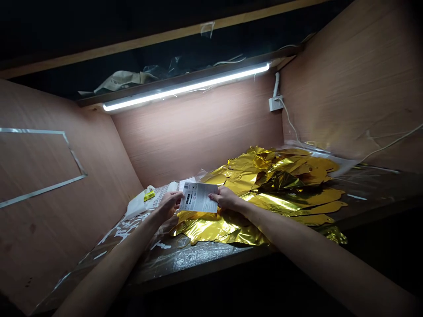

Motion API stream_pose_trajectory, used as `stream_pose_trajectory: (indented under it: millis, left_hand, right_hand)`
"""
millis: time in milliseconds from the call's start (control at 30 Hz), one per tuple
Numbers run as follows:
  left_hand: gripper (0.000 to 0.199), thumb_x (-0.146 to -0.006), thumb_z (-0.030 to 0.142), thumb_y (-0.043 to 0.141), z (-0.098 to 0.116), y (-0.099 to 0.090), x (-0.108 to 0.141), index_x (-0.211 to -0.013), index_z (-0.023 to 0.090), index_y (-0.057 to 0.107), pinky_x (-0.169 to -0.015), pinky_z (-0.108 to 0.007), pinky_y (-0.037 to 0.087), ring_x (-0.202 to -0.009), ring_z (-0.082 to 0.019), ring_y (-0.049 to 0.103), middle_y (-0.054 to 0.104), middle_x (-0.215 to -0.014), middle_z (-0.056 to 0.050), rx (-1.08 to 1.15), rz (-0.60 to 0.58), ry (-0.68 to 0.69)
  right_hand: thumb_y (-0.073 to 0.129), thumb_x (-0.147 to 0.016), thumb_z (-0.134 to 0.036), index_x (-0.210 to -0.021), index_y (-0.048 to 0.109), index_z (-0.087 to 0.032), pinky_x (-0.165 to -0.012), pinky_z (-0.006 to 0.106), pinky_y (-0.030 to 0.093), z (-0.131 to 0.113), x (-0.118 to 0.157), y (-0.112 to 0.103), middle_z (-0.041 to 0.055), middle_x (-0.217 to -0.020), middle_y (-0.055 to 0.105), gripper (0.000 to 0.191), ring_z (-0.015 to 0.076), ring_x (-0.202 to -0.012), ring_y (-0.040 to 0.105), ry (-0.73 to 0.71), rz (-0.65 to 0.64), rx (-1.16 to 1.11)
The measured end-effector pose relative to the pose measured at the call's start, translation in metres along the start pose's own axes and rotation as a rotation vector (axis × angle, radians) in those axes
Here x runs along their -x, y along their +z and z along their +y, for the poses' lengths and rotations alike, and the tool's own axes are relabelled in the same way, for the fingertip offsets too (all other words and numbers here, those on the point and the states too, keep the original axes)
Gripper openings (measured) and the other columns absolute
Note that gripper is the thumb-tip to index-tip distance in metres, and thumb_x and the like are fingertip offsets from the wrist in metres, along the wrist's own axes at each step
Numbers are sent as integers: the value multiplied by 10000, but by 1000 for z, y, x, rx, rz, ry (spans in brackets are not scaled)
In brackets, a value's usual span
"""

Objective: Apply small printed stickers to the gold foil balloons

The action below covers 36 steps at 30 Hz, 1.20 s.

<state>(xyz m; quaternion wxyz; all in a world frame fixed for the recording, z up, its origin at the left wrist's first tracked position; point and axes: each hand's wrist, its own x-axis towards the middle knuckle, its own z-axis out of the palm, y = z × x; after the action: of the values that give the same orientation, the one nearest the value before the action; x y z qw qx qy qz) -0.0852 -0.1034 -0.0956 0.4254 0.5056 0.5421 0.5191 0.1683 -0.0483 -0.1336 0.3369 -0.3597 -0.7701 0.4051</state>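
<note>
Two bare forearms reach in from the bottom of the view into a booth with wood-look walls. The left hand [168, 207] and the right hand [224, 198] are both closed on opposite edges of a white card [198, 197], gripping it between fingers and thumb. The card is printed with a barcode and small dark text, and it is held just above a heap of crumpled gold foil [280, 189], which spreads across the tabletop [198, 268] under and to the right of the right hand. Clear plastic covers the tabletop. Beside the left hand lies a white packet [137, 206] with a small yellow tag [149, 195] on it. A lit LED strip [185, 87] runs along the back wall under a shelf, and a white cable [287, 119] leads down from a wall socket [275, 103] on the right
</note>
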Motion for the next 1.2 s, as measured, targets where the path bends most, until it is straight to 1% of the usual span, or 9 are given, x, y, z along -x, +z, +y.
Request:
stream_pose_trajectory:
  millis: [167, 267, 467, 600, 700, 800, 933, 1000, 1200]
  left_hand:
    - [281, -986, 325, 650, -5, -4, 1, -1199, 142, 647, -780, -358, 604, -929, -192, 679, 674, -1153, -87, -132, -65, 22]
    - [276, -982, 323, 653, -8, -7, -2, -1190, 142, 653, -787, -359, 602, -939, -194, 677, 673, -1162, -89, -158, -96, 41]
    - [301, -982, 329, 655, -16, -6, -5, -1214, 138, 641, -807, -379, 602, -957, -203, 679, 670, -1171, -93, -122, -200, 76]
    - [290, -988, 329, 647, -12, -8, -3, -1210, 142, 643, -819, -383, 602, -960, -201, 682, 673, -1170, -92, -58, -298, 68]
    - [276, -989, 334, 646, -4, -17, 0, -1180, 135, 657, -832, -385, 598, -955, -198, 686, 686, -1149, -94, 0, -355, 49]
    - [295, -961, 348, 679, 3, -29, 3, -1128, 106, 694, -854, -384, 584, -955, -207, 700, 719, -1098, -114, 61, -389, 53]
    - [334, -779, 233, 851, 3, -37, 5, -1043, 49, 763, -875, -357, 553, -910, -234, 722, 765, -1017, -184, 101, -431, 73]
    - [336, -747, 203, 872, 2, -36, 6, -1027, 49, 770, -858, -359, 555, -902, -241, 726, 773, -991, -178, 98, -435, 83]
    - [195, -940, 250, 714, -4, -32, 4, -1065, 100, 702, -821, -364, 602, -898, -183, 710, 731, -1026, -79, 28, -417, 114]
  right_hand:
    - [630, -998, -377, -1079, 660, -128, -744, 323, 584, 10, 0, 0, 42, -1000, 679, 263, 158, -836, 668, -35, -31, 21]
    - [628, -998, -381, -973, 653, -127, -662, 273, 550, 12, 0, 1, 8, -867, 652, 257, 121, -715, 626, -59, -31, 9]
    - [649, -967, -387, -795, 600, -137, -537, 212, 446, 8, 5, 2, -34, -682, 564, 308, 80, -555, 513, -88, -23, -55]
    - [689, -877, -440, -703, 562, -161, -472, 211, 373, 4, 8, 1, -29, -589, 525, 353, 85, -498, 457, -77, -11, -102]
    - [698, -814, -499, -707, 562, -170, -441, 223, 343, 1, 11, 0, -25, -546, 510, 371, 96, -472, 430, -60, 7, -140]
    - [696, -794, -517, -741, 569, -174, -424, 226, 318, -2, 15, 0, -28, -511, 488, 370, 100, -455, 412, -45, 15, -176]
    - [722, -774, -516, -754, 568, -177, -431, 232, 337, -6, 18, 2, -10, -524, 516, 373, 117, -475, 461, -30, 5, -215]
    - [738, -759, -522, -763, 565, -176, -438, 232, 350, -7, 19, 3, -7, -555, 541, 386, 116, -487, 476, -31, 3, -233]
    - [761, -751, -535, -774, 569, -171, -402, 227, 305, -6, 21, 3, -35, -502, 506, 412, 97, -438, 422, -30, -21, -274]
